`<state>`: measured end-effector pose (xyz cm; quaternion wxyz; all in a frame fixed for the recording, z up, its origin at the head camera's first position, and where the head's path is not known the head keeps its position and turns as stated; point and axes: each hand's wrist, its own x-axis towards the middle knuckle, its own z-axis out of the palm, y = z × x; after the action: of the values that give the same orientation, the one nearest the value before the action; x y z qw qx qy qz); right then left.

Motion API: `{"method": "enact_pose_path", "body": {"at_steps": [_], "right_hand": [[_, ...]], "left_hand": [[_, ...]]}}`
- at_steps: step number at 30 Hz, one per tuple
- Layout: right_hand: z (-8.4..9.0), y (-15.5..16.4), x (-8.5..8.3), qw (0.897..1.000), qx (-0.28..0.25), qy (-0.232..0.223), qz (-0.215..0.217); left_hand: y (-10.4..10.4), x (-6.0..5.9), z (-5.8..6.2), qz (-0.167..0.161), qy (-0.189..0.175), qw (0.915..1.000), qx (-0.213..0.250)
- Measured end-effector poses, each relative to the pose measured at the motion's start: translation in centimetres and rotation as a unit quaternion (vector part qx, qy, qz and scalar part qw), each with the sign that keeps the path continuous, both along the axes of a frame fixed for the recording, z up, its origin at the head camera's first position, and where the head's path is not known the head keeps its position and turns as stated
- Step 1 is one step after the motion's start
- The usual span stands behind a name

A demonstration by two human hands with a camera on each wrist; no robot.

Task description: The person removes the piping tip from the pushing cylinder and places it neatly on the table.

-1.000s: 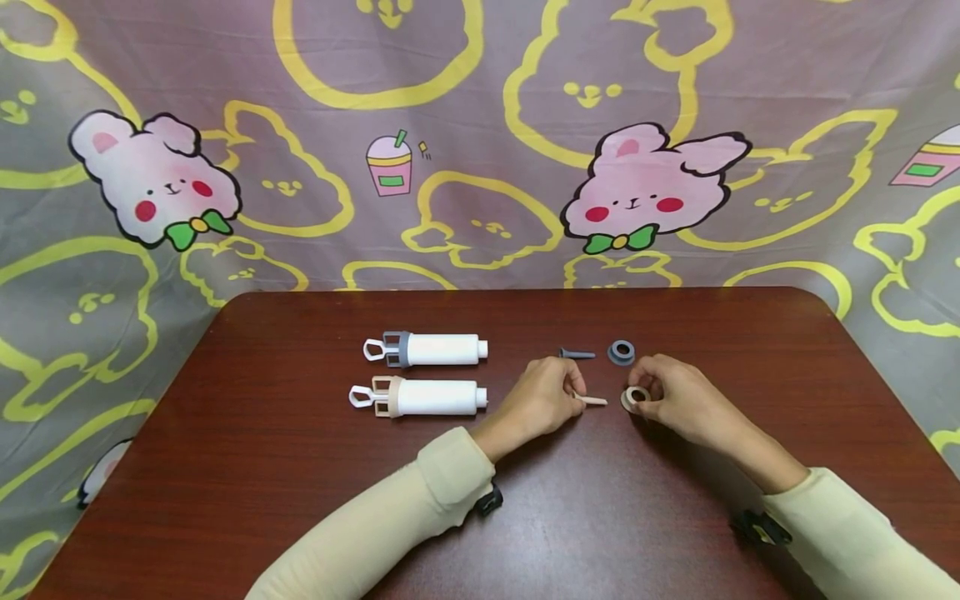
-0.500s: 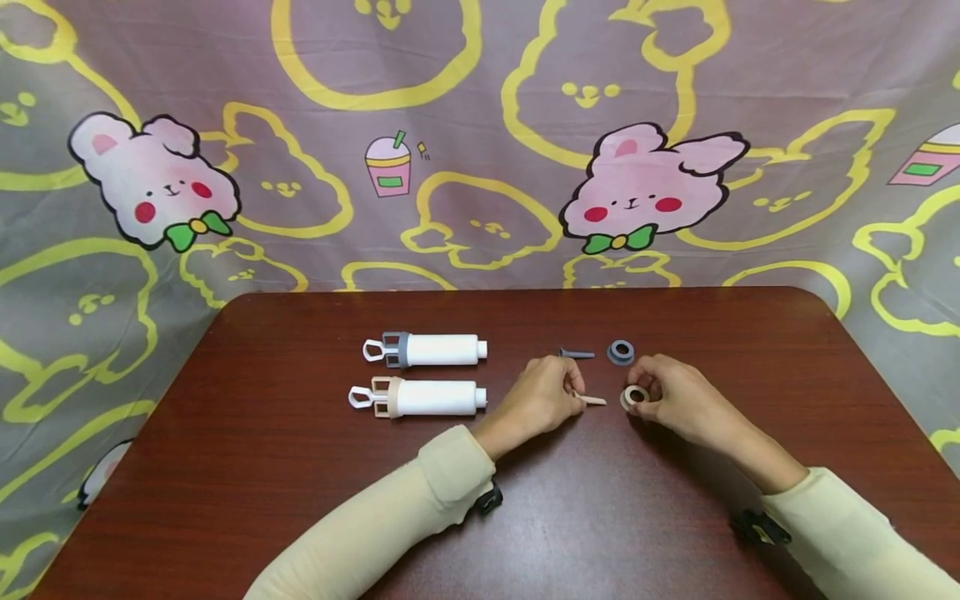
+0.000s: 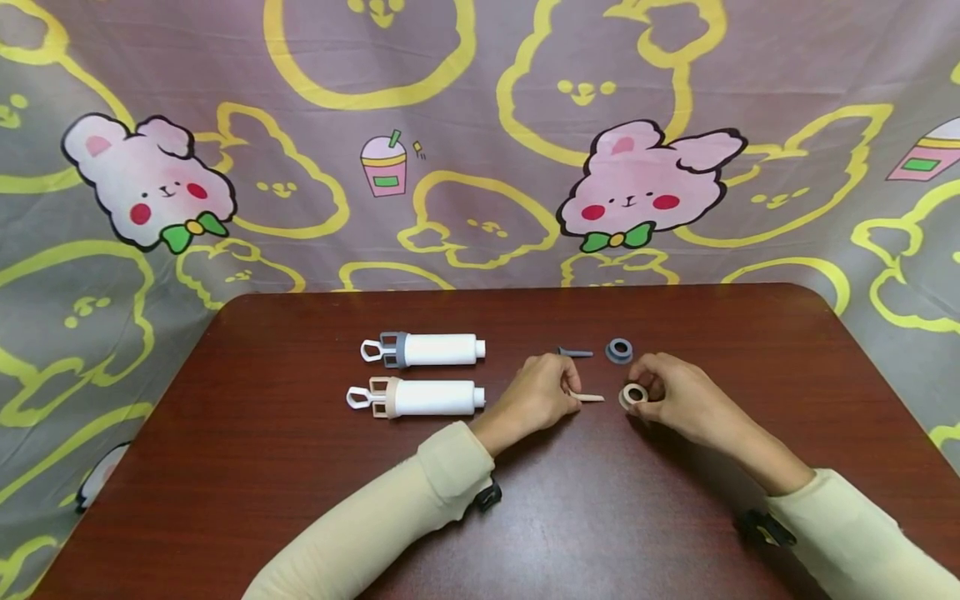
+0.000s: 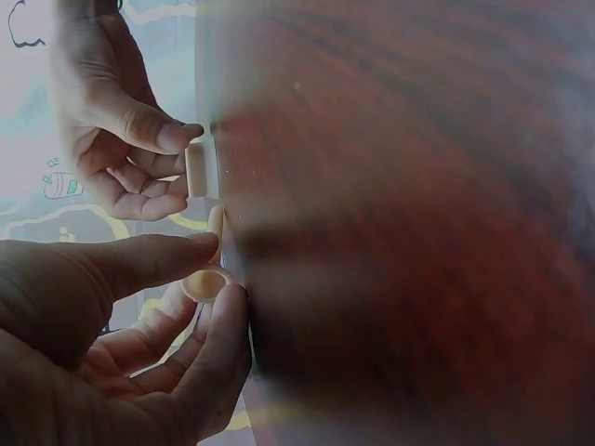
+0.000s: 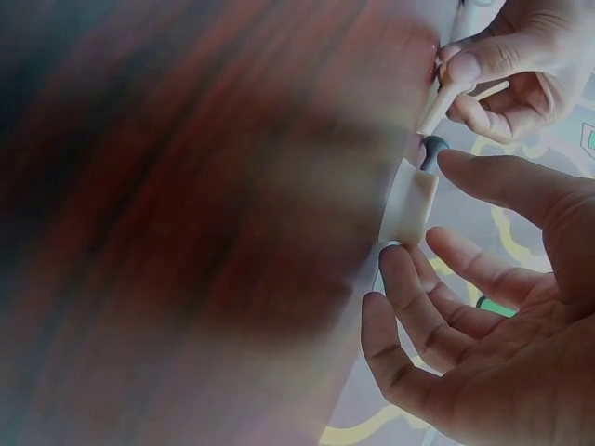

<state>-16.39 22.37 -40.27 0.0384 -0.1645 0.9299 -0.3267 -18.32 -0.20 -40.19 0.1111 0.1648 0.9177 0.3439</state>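
My left hand [image 3: 536,392] pinches a small beige pin [image 3: 591,397] by its wide end, its thin shaft pointing right. In the left wrist view, the thumb and fingers close on the pin's round cup-like head [image 4: 206,283]. Just to the right, my right hand [image 3: 686,404] holds a beige flanged ring [image 3: 627,397] between thumb and fingers, low at the tabletop. The right wrist view shows the ring [image 5: 409,202] side-on between the fingertips. Behind them lie a grey pin [image 3: 576,353] and a grey flanged ring [image 3: 619,351], neither held.
On the left of the table [image 3: 262,467] lie two white pump-like cylinders with loop handles, one with a grey collar [image 3: 440,349] and one with a beige collar [image 3: 435,397]. A patterned cloth [image 3: 480,125] hangs behind the table's far edge.
The head view has shifted very slightly. Both hands keep their places on the beige pin and the beige ring, and the other parts lie as before.
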Motion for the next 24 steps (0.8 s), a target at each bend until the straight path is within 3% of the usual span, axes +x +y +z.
{"method": "enact_pose_path", "body": {"at_steps": [24], "right_hand": [[0.20,0.08,0.23,1.000,-0.003,-0.013,0.001]], "left_hand": [[-0.13,-0.25,0.00,-0.008,-0.001,0.9999,-0.011]]}}
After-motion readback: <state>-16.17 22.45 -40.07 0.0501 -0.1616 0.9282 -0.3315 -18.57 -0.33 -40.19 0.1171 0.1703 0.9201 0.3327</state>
